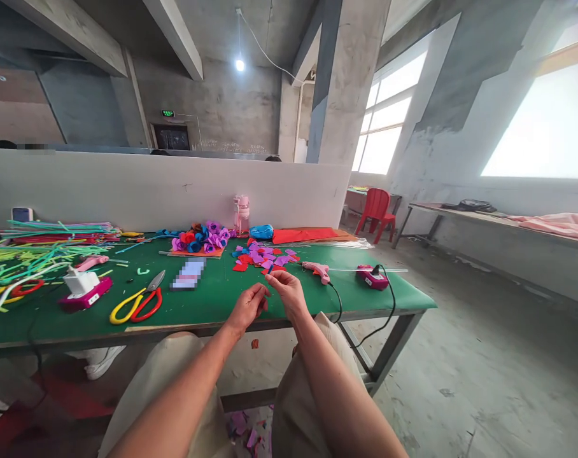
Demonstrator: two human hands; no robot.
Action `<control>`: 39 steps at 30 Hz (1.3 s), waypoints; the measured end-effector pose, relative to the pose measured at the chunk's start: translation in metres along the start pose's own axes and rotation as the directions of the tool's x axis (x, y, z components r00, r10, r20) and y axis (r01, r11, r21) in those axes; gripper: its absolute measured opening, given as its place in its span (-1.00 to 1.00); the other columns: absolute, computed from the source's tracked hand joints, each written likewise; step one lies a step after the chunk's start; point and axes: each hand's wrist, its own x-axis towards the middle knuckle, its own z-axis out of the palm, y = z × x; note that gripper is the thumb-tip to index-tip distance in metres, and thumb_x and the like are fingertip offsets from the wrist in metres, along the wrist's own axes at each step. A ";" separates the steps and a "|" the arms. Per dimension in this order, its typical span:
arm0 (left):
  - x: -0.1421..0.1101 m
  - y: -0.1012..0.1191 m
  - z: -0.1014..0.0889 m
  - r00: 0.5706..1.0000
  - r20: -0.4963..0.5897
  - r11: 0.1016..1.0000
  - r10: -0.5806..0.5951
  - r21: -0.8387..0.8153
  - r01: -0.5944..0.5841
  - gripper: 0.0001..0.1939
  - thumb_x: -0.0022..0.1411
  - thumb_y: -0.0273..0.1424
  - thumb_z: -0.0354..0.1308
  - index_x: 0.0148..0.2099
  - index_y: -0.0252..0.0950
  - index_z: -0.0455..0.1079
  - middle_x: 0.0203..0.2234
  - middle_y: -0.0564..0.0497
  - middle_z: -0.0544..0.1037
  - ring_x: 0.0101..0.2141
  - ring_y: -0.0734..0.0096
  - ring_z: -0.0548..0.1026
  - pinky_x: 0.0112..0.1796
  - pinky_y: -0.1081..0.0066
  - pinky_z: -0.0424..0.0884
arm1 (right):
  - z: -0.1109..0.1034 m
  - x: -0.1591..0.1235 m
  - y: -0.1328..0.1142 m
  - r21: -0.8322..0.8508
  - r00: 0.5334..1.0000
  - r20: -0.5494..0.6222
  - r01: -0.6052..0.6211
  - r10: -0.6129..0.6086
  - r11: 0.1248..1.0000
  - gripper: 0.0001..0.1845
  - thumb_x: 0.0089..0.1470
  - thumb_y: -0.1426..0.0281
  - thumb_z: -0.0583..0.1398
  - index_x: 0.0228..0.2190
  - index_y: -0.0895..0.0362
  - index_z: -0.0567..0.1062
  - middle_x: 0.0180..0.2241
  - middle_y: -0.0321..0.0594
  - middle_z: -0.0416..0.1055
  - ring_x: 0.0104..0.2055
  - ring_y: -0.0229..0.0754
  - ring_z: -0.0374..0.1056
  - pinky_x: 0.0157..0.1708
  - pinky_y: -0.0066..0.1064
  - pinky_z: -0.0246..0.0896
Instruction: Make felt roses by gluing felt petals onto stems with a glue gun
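Purple, red and blue paper pieces (259, 256); green tabletop (219, 289).

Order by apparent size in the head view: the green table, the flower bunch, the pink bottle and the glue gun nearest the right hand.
1. Green table
2. Flower bunch
Unranked: pink bottle and glue gun; lengths look alike, bottle stands farther.

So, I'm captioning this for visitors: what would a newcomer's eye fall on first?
Probably the bunched purple, red and blue paper-like flowers toward the back of the green-topped table. Next, metal scissors with one yellow and one red handle, nearer the front edge, farther left. The bare left hand and right hand draw notice too, close together near centre.
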 end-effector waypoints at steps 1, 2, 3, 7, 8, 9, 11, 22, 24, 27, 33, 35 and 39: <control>0.000 0.000 0.000 1.000 -0.003 1.000 0.000 -0.001 0.000 -0.64 0.15 -0.05 0.00 -0.33 -0.27 0.29 -0.71 0.17 0.29 -0.73 0.62 0.14 -0.67 0.56 0.03 | 0.000 0.000 -0.001 -0.011 1.000 -0.002 0.001 -0.001 1.000 -0.67 -0.33 0.16 0.36 -0.56 0.15 0.49 -0.56 -0.31 0.37 -0.49 -0.31 0.20 -0.43 -0.47 0.14; 0.000 0.000 0.000 1.000 -0.011 1.000 -0.001 -0.010 0.001 -0.64 0.14 -0.06 0.02 -0.30 -0.27 0.30 -0.70 0.17 0.31 -0.71 0.61 0.17 -0.65 0.56 0.08 | 0.000 0.000 -0.001 -0.019 1.000 -0.003 0.001 -0.001 1.000 -0.66 -0.33 0.15 0.35 -0.56 0.15 0.49 -0.57 -0.31 0.37 -0.50 -0.31 0.20 -0.43 -0.47 0.14; 0.001 0.000 -0.001 1.000 -0.025 1.000 0.003 -0.025 -0.003 -0.64 0.12 -0.06 0.05 -0.27 -0.27 0.31 -0.67 0.16 0.34 -0.69 0.59 0.22 -0.62 0.55 0.14 | 0.000 0.000 -0.002 -0.024 1.000 -0.002 0.001 -0.001 1.000 -0.66 -0.33 0.15 0.35 -0.56 0.16 0.50 -0.57 -0.31 0.37 -0.50 -0.30 0.20 -0.43 -0.46 0.14; 0.003 0.000 -0.003 0.996 -0.082 0.997 0.034 -0.069 -0.040 -0.65 0.05 -0.10 0.15 -0.29 -0.30 0.36 -0.59 0.08 0.44 -0.54 0.49 0.39 -0.42 0.45 0.35 | 0.001 0.000 -0.002 -0.044 1.000 -0.005 0.019 -0.019 0.999 -0.65 -0.35 0.15 0.36 -0.56 0.17 0.50 -0.56 -0.30 0.39 -0.49 -0.31 0.20 -0.43 -0.46 0.12; 0.004 0.000 -0.004 0.996 -0.086 0.997 0.038 -0.070 -0.045 -0.66 0.05 -0.11 0.15 -0.33 -0.31 0.37 -0.59 0.07 0.45 -0.53 0.47 0.40 -0.40 0.44 0.37 | 0.001 -0.001 -0.002 -0.049 1.000 0.008 0.018 -0.018 0.999 -0.65 -0.35 0.15 0.36 -0.57 0.17 0.51 -0.55 -0.30 0.39 -0.50 -0.31 0.21 -0.43 -0.46 0.12; 0.004 0.000 -0.005 0.995 -0.093 0.996 0.041 -0.070 -0.048 -0.67 0.05 -0.11 0.16 -0.36 -0.31 0.37 -0.59 0.07 0.46 -0.52 0.47 0.41 -0.38 0.43 0.38 | 0.001 -0.001 -0.002 -0.048 1.000 0.025 0.014 -0.013 0.999 -0.65 -0.33 0.14 0.35 -0.57 0.16 0.51 -0.55 -0.30 0.39 -0.49 -0.30 0.21 -0.43 -0.46 0.12; 0.004 -0.001 -0.006 0.991 -0.123 0.996 0.046 -0.067 -0.055 -0.68 0.04 -0.13 0.17 -0.39 -0.32 0.38 -0.59 0.06 0.48 -0.52 0.47 0.42 -0.37 0.43 0.38 | 0.002 -0.002 -0.003 -0.020 0.998 0.058 -0.028 0.029 0.999 -0.63 -0.25 0.08 0.30 -0.55 0.16 0.52 -0.53 -0.29 0.40 -0.49 -0.30 0.23 -0.42 -0.46 0.13; 0.006 -0.006 -0.006 0.981 -0.162 0.994 0.105 0.021 -0.103 -0.71 0.07 -0.15 0.16 -0.41 -0.31 0.41 -0.57 0.04 0.51 -0.52 0.47 0.40 -0.39 0.46 0.33 | 0.008 -0.007 -0.002 -0.050 0.998 0.056 -0.028 0.031 0.998 -0.68 -0.31 0.17 0.35 -0.61 0.16 0.47 -0.66 -0.36 0.31 -0.59 -0.35 0.12 -0.55 -0.47 0.02; 0.007 -0.006 -0.008 0.972 -0.186 0.987 0.143 0.099 -0.127 -0.71 0.07 -0.17 0.16 -0.41 -0.32 0.43 -0.53 0.03 0.52 -0.48 0.46 0.39 -0.38 0.47 0.31 | 0.008 -0.006 -0.001 -0.070 0.999 0.036 -0.003 0.006 0.998 -0.68 -0.31 0.16 0.34 -0.62 0.16 0.48 -0.65 -0.33 0.34 -0.57 -0.33 0.15 -0.54 -0.46 0.05; 0.008 -0.007 -0.011 0.959 -0.215 0.969 0.182 0.205 -0.138 -0.72 0.05 -0.18 0.17 -0.45 -0.32 0.44 -0.55 0.06 0.48 -0.51 0.48 0.34 -0.44 0.50 0.25 | 0.007 -0.004 0.003 -0.099 1.000 0.011 0.020 -0.019 0.995 -0.71 -0.32 0.18 0.34 -0.63 0.16 0.50 -0.65 -0.31 0.36 -0.55 -0.30 0.18 -0.52 -0.45 0.08; 0.009 -0.009 -0.013 0.950 -0.231 0.962 0.210 0.220 -0.159 -0.71 0.03 -0.17 0.18 -0.47 -0.34 0.43 -0.63 0.11 0.39 -0.53 0.51 0.27 -0.47 0.51 0.19 | 0.007 -0.003 0.004 -0.067 0.999 0.047 0.009 -0.006 0.998 -0.76 -0.30 0.23 0.34 -0.60 0.15 0.55 -0.58 -0.30 0.44 -0.49 -0.28 0.24 -0.45 -0.45 0.12; 0.009 -0.009 -0.012 0.949 -0.231 0.962 0.212 0.221 -0.161 -0.69 0.02 -0.16 0.18 -0.48 -0.34 0.42 -0.64 0.11 0.37 -0.54 0.52 0.25 -0.48 0.52 0.17 | 0.007 -0.004 0.001 -0.060 0.996 0.085 0.006 -0.001 0.998 -0.77 -0.30 0.24 0.35 -0.56 0.14 0.57 -0.53 -0.29 0.48 -0.46 -0.26 0.28 -0.41 -0.45 0.15; 0.009 -0.008 -0.010 0.952 -0.221 0.965 0.210 0.202 -0.166 -0.69 0.01 -0.16 0.19 -0.49 -0.34 0.42 -0.63 0.11 0.37 -0.55 0.52 0.24 -0.49 0.52 0.17 | 0.005 -0.003 0.000 -0.106 0.997 0.073 0.040 -0.033 0.994 -0.77 -0.29 0.23 0.34 -0.62 0.15 0.54 -0.59 -0.31 0.44 -0.53 -0.29 0.23 -0.47 -0.45 0.11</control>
